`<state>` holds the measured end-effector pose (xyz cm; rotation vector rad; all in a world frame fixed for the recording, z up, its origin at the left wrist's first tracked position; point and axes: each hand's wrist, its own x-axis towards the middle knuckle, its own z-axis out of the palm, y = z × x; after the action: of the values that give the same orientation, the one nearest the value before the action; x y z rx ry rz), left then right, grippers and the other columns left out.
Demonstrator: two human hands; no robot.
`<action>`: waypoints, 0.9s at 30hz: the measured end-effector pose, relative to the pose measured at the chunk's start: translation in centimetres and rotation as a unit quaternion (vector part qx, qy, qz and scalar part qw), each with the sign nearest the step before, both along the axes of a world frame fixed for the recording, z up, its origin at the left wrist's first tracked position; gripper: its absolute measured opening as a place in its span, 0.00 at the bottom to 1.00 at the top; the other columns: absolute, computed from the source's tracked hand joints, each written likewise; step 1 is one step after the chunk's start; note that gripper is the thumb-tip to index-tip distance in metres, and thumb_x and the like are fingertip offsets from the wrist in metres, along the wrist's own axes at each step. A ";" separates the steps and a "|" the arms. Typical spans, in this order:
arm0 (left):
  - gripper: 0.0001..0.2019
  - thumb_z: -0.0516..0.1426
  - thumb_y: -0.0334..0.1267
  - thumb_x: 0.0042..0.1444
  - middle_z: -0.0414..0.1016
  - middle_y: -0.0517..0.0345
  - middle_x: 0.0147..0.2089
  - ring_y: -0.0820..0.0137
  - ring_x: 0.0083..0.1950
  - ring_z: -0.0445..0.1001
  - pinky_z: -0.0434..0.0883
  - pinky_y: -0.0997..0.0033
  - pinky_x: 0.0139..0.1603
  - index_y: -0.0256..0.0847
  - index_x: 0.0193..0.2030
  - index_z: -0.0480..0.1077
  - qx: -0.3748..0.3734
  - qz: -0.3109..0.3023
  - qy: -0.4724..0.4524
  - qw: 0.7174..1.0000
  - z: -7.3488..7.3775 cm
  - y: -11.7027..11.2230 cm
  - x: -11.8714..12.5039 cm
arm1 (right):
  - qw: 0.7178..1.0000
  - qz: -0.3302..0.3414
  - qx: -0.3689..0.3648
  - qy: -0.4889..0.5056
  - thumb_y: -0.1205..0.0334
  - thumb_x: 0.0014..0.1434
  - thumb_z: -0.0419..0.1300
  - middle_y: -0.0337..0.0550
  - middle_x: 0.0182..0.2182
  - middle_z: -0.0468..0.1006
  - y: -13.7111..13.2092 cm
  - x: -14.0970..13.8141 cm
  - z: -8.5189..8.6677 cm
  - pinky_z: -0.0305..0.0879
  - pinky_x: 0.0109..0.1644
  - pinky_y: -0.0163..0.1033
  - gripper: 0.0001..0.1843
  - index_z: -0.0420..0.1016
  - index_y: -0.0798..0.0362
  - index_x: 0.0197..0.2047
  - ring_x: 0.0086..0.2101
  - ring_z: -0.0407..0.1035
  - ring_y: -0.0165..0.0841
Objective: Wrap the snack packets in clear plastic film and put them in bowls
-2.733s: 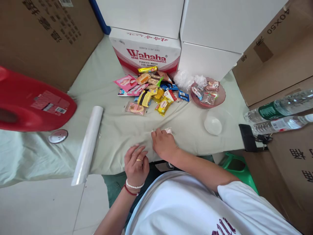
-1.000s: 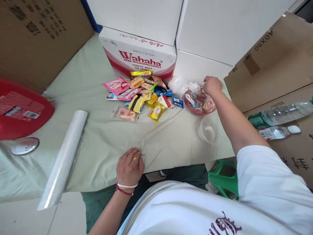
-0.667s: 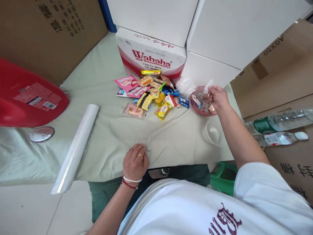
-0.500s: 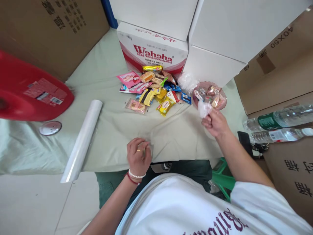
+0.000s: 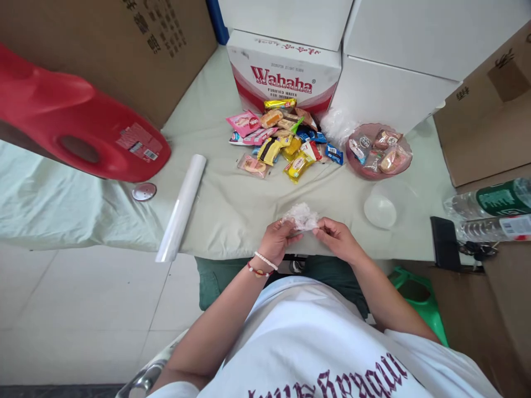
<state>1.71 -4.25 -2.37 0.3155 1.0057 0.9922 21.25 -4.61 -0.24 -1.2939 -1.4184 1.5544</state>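
Both hands meet near the table's front edge around a ruffled, bunched-up clear plastic cover [image 5: 303, 216]. My left hand [image 5: 277, 240] pinches its left side. My right hand [image 5: 337, 239] pinches its right side between thumb and fingers. Behind my hands lies a heap of wrapped snacks [image 5: 271, 149] in pink, yellow and blue packets. A pink glass bowl [image 5: 379, 172] holding several wrapped snacks stands to the right of the heap. In front of it sits a small translucent bowl [image 5: 380, 211]. More crumpled clear plastic [image 5: 339, 126] lies behind, beside the glass bowl.
A roll of clear film [image 5: 182, 207] and a round lid [image 5: 144, 191] lie on the left, by a large red jug [image 5: 95, 132]. White boxes [image 5: 286, 72] line the back. Plastic bottles [image 5: 498, 199] and a black phone-like object [image 5: 445, 243] are at right.
My right hand has come away from the glass bowl with the ruffled plastic, to the table's front edge. My left hand has joined it there. The small translucent bowl is now uncovered to view.
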 end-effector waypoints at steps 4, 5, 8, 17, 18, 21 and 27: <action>0.24 0.77 0.51 0.40 0.79 0.58 0.32 0.73 0.33 0.78 0.76 0.74 0.34 0.37 0.34 0.75 -0.005 0.039 -0.015 0.999 -0.6 0.0 -0.5 | 0.999 0.021 -0.026 0.019 0.40 0.63 0.65 0.32 0.23 0.63 -0.3 1.1 0.0 0.48 0.29 0.35 0.22 0.69 0.49 0.30 0.24 0.52 0.28; 0.24 0.76 0.51 0.41 0.79 0.59 0.32 0.73 0.33 0.79 0.76 0.74 0.33 0.37 0.35 0.75 0.000 0.050 -0.019 0.999 -0.7 0.1 -0.6 | 0.999 0.044 -0.011 0.005 0.41 0.64 0.64 0.33 0.24 0.64 -0.4 1.2 -0.1 0.50 0.30 0.35 0.21 0.70 0.49 0.31 0.25 0.54 0.28; 0.25 0.77 0.51 0.40 0.80 0.60 0.34 0.72 0.34 0.80 0.77 0.72 0.35 0.39 0.37 0.74 0.011 0.081 -0.028 0.996 -0.6 0.6 -0.7 | 0.978 0.188 0.067 -0.061 0.48 0.65 0.65 0.37 0.28 0.70 -0.9 1.6 0.0 0.57 0.36 0.37 0.16 0.75 0.50 0.32 0.30 0.62 0.31; 0.23 0.76 0.46 0.43 0.82 0.58 0.41 0.66 0.43 0.83 0.78 0.65 0.47 0.41 0.39 0.73 0.104 0.033 0.018 0.994 0.6 0.1 -0.6 | 0.993 -0.105 0.054 -0.024 0.40 0.58 0.69 0.41 0.43 0.78 0.4 3.2 0.8 0.68 0.48 0.39 0.22 0.76 0.45 0.47 0.43 0.70 0.35; 0.23 0.76 0.45 0.43 0.82 0.58 0.41 0.66 0.43 0.83 0.78 0.65 0.48 0.41 0.40 0.73 0.108 0.030 0.013 0.994 0.7 -0.1 -0.4 | 0.994 -0.092 0.049 -0.012 0.42 0.54 0.73 0.42 0.47 0.78 0.7 2.7 0.7 0.68 0.52 0.40 0.27 0.75 0.45 0.51 0.47 0.70 0.36; 0.22 0.76 0.43 0.43 0.82 0.59 0.41 0.69 0.42 0.83 0.78 0.67 0.47 0.42 0.41 0.74 0.095 0.054 -0.013 0.994 0.6 -0.1 -0.4 | 0.999 -0.032 -0.006 0.027 0.42 0.50 0.75 0.38 0.38 0.77 1.3 0.4 -0.2 0.69 0.49 0.40 0.27 0.77 0.47 0.47 0.39 0.71 0.33; 0.18 0.74 0.42 0.47 0.79 0.63 0.33 0.73 0.36 0.79 0.78 0.70 0.43 0.42 0.35 0.70 0.049 0.102 -0.036 0.993 -0.5 0.0 -2.0 | 0.962 -0.168 -0.136 0.169 0.37 0.47 0.75 0.33 0.24 0.69 0.9 -2.2 -1.2 0.62 0.26 0.35 0.26 0.73 0.49 0.32 0.23 0.61 0.28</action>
<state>-0.30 -4.20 -2.87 0.2595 0.9389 1.2316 19.03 -3.74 -1.43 -1.2693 -0.7492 1.6720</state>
